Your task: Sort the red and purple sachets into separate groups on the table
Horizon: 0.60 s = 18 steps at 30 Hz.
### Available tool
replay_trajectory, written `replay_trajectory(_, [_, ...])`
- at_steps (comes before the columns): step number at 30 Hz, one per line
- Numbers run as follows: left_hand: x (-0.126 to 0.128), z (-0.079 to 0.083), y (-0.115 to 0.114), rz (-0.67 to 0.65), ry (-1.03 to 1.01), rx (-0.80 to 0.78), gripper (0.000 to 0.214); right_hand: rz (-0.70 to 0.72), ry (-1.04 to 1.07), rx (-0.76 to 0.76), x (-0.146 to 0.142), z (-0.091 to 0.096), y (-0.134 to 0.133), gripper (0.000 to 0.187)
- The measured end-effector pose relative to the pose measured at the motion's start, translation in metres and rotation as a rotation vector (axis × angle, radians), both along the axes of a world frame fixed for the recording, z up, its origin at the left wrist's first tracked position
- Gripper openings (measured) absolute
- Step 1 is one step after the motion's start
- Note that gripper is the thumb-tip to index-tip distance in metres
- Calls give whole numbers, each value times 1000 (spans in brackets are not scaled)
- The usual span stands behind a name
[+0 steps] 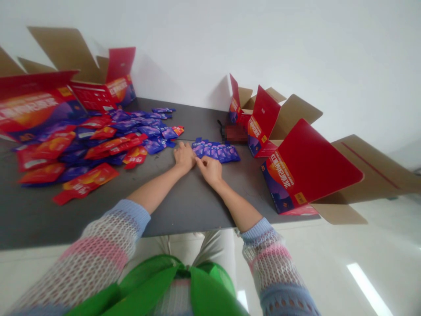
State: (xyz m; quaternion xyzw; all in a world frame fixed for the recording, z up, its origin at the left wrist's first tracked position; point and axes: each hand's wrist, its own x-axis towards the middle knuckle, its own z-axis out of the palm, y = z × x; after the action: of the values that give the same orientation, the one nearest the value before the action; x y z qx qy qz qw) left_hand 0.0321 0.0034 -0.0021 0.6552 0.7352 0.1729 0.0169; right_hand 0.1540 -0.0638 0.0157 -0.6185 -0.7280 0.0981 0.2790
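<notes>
- Several purple packets [217, 151], overlapped in a row on the table [184, 206]: right of left hand [184, 156], just beyond right hand [210, 169], long axis roughly left-right.
- Both hands at its left end, about equally near; fingers bent, can't tell if gripping.
- Mixed packet pile [101, 147]: left.
- Left boxes [36, 105], right boxes [312, 162]: flaps open, contents not visible.

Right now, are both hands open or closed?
Left hand: curled by the row of purple packets; hold unclear.
Right hand: curled at its near edge; hold unclear.
</notes>
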Motion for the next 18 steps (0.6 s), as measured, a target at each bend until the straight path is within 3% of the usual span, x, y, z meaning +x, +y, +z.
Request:
replay_trajectory(5, [-1, 1, -4, -5, -46, 31, 38, 2, 5, 18, -1, 0, 0, 39])
replay_trajectory(10, [-12, -2, -6, -20, -135, 165, 35, -19, 9, 47, 1, 0, 0, 41])
replay_trajectory(14, [-62, 10, -4, -124, -101, 278, 25, -41, 1, 59, 5, 1, 2, 45])
replay_trajectory(18, [-139, 43, -18, 43, -54, 377, 29, -28, -4, 65, 5, 0, 4, 45])
